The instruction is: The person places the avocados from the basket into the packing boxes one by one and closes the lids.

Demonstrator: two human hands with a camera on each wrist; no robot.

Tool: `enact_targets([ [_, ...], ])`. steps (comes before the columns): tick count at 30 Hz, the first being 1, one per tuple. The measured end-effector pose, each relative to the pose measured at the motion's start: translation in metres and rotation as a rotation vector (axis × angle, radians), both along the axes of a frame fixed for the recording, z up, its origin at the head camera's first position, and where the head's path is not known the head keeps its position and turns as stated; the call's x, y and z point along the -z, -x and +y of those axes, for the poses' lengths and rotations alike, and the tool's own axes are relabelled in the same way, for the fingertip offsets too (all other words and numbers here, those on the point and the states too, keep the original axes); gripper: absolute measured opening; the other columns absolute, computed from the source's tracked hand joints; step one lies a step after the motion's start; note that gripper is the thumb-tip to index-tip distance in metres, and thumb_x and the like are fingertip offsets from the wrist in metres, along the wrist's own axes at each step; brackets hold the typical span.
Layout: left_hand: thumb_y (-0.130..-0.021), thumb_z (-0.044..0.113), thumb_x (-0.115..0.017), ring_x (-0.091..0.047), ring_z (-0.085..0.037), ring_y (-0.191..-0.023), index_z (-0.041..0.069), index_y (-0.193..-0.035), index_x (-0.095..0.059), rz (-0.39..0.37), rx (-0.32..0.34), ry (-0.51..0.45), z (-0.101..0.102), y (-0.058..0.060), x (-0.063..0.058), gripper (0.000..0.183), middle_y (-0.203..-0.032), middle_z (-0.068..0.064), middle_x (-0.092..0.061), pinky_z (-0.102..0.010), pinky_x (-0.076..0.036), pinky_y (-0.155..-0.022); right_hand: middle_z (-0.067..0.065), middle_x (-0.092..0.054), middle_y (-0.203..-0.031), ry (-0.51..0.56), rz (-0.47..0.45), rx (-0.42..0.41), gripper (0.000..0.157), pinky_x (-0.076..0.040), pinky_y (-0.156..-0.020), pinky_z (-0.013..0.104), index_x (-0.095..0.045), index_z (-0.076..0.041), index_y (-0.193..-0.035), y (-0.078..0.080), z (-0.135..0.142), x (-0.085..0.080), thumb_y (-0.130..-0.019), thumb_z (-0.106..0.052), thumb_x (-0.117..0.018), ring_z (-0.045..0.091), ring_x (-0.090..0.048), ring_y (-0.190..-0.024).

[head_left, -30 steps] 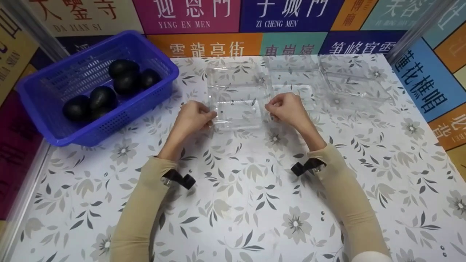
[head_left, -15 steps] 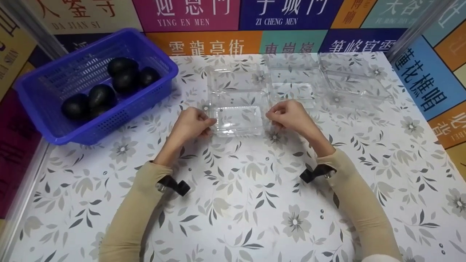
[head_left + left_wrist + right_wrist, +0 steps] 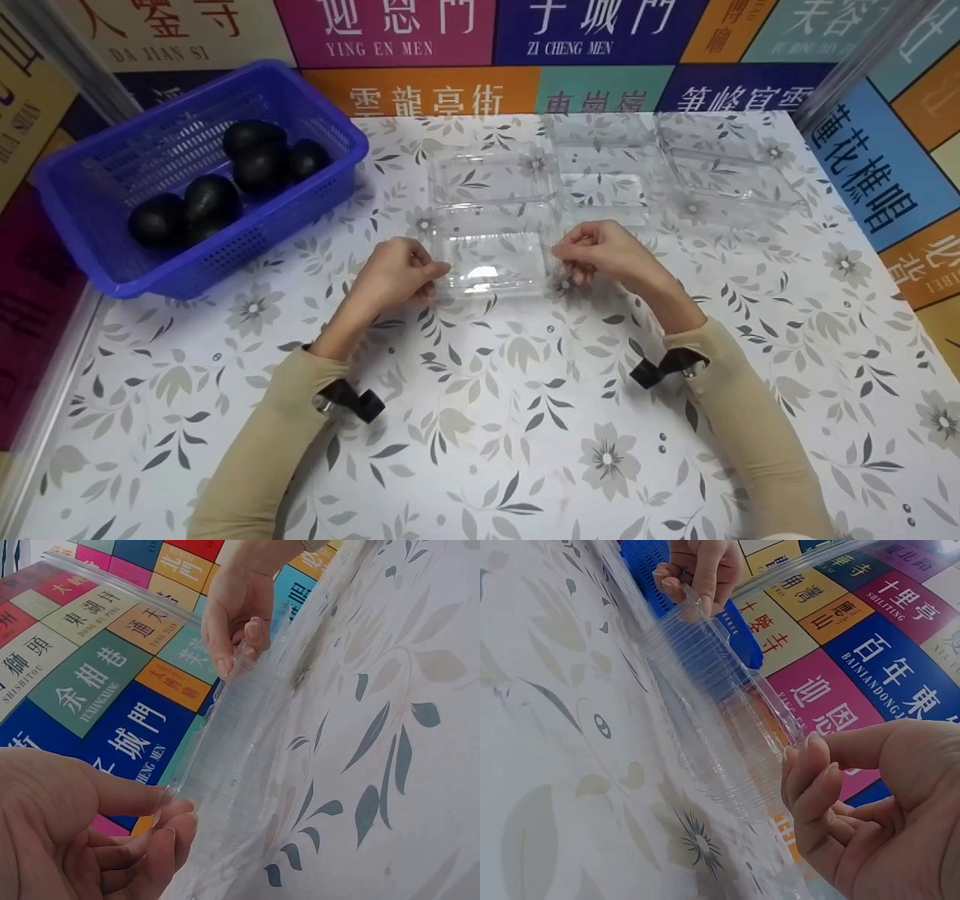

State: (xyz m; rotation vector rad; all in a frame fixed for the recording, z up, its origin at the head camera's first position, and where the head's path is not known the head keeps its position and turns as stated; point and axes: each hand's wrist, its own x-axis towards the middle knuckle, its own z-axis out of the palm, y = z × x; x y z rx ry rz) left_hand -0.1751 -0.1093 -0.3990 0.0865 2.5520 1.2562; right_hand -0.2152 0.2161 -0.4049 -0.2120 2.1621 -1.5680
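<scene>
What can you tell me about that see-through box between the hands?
The see-through box looks like thin, shiny clear plastic with ribbed walls. It is open: a tray in front and a second half behind, apparently joined along an edge. Nothing shows inside; the flowered table cover shows through. The left hand and right hand pinch it at opposite sides. It is between the blue basket and two similar boxes; whether it touches the cover is unclear.

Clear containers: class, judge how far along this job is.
Looks done: the middle container and right container are set out. In hand: the left hand and right hand pinch the near container by its sides. Probably left: filling; dark rounded items sit in the blue basket, none in any container.
</scene>
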Motion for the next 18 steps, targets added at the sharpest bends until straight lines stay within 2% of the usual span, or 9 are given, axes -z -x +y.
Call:
enact_targets([
  [4, -0.098, 0.032, -0.068, -0.061, -0.012, -0.054, 0.002, -0.093, -0.068, 0.058, -0.002, 0.046, -0.003, -0.001, -0.002, 0.030, -0.067, -0.005, -0.069, -0.025, -0.048, -0.055, 0.003, -0.066, -0.064, 0.049, -0.015, -0.011, 0.021, -0.048, -0.047, 0.021, -0.061, 0.005, -0.092, 0.002, 0.001, 0.004, -0.095, -0.013, -0.071, 0.009, -0.058, -0.050],
  [8, -0.102, 0.038, -0.061, -0.060, -0.019, -0.062, 0.004, -0.099, -0.069, 0.151, -0.048, 0.117, -0.009, -0.001, -0.009, 0.035, -0.076, -0.008, -0.070, -0.033, -0.046, -0.061, 0.003, -0.066, -0.064, 0.057, -0.025, -0.009, 0.020, -0.048, -0.047, 0.021, -0.060, 0.004, -0.090, 0.003, 0.003, 0.006, -0.095, -0.012, -0.071, 0.009, -0.058, -0.049],
  [13, -0.101, 0.035, -0.062, -0.062, -0.026, -0.079, 0.005, -0.104, -0.069, 0.332, -0.134, 0.178, -0.019, 0.001, -0.022, 0.031, -0.092, -0.009, -0.068, -0.040, -0.047, -0.071, 0.003, -0.066, -0.064, 0.048, -0.037, -0.010, 0.020, -0.048, -0.047, 0.021, -0.061, 0.004, -0.092, 0.002, 0.002, 0.006, -0.095, -0.013, -0.071, 0.009, -0.058, -0.049],
  [18, -0.099, 0.029, -0.065, -0.061, -0.029, -0.085, 0.002, -0.103, -0.069, 0.496, -0.216, 0.176, -0.029, 0.005, -0.037, 0.028, -0.098, -0.014, -0.065, -0.044, -0.048, -0.078, 0.004, -0.067, -0.065, 0.047, -0.056, -0.001, 0.020, -0.048, -0.047, 0.021, -0.061, 0.003, -0.095, 0.003, 0.003, 0.007, -0.095, -0.014, -0.072, 0.009, -0.058, -0.049],
])
